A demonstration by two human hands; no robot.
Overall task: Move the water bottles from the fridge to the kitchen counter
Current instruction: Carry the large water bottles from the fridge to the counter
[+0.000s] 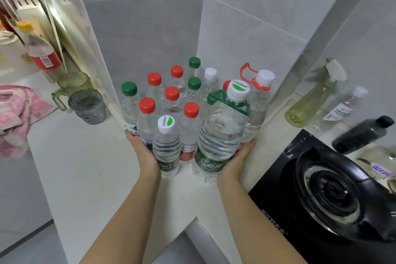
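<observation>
Water bottles [172, 100] upright between hands; left hand [143, 152] and right hand [238, 159] flat-fingered against cluster sides; white desk [85, 167] corner, grey wall tiles [145, 38].

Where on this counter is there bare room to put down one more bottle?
Bare counter lies left of the left hand, this side of the grey cup, and in front of the bottle cluster toward the counter's edge. That cluster fills the corner tightly; the strip between the right hand and the stove is narrow.
</observation>
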